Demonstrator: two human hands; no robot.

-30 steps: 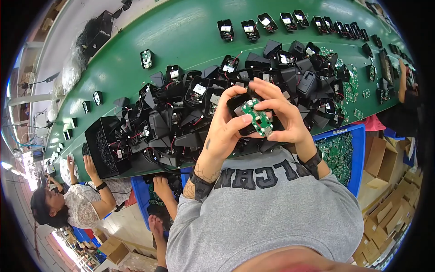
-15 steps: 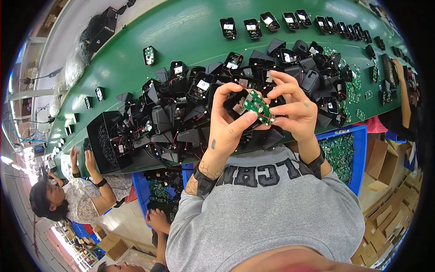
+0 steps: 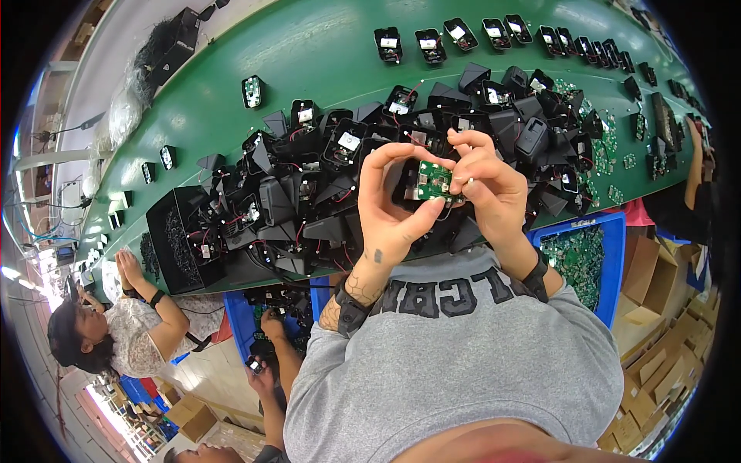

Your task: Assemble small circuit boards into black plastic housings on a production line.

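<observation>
My left hand [image 3: 384, 208] curls around a small black plastic housing [image 3: 403, 185], its thumb against the lower edge of a green circuit board [image 3: 434, 180]. The board lies over the housing's opening; whether it is seated inside, I cannot tell. My right hand [image 3: 492, 185] is closed, its thumb and fingers pinched at the board's right edge, by a small white connector. Fingers hide part of the housing. Just beyond both hands lies a heap of black housings [image 3: 340, 185] with red wires and pale labels.
A row of open black housings [image 3: 431, 48] stands along the far side of the green table [image 3: 309, 58]. Loose circuit boards [image 3: 606, 147] lie to the right. A blue bin [image 3: 614, 266] of boards is below. Co-workers' hands [image 3: 131, 270] are at left, others [image 3: 272, 328] in a lower bin.
The circuit board has turned from tilted to nearly level. My right fingers have closed in on its right edge. A co-worker's hand at lower left now holds a small black part.
</observation>
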